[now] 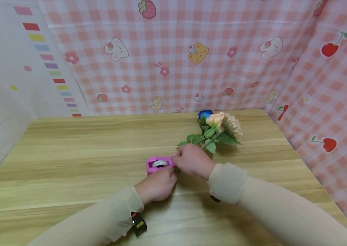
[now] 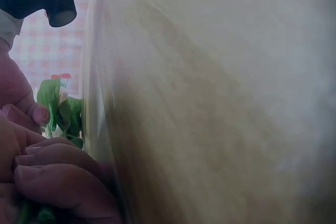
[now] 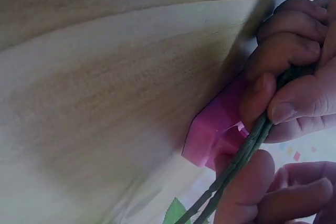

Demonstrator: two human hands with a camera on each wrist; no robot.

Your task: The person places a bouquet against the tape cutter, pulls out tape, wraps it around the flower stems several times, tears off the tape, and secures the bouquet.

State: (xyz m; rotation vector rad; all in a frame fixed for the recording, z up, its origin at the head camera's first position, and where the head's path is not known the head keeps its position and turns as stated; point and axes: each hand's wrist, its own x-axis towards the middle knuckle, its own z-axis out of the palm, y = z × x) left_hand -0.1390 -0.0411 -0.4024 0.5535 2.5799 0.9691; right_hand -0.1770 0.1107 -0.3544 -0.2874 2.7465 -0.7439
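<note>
A bunch of artificial flowers, one blue and others peach and cream, lies toward the back right with its stems running down to both hands. The left hand grips the green stems near their lower ends, fingers curled round them. Just above it, the right hand holds the stems between thumb and fingers, as the right wrist view shows. A pink tape dispenser with a roll of tape stands on the table right behind the left hand, close to the right fingertips.
The wooden table spreads round both arms. Behind it hangs a pink checked cloth, with more of it along the right side and a white cloth on the left. A black wrist device hangs under the left sleeve.
</note>
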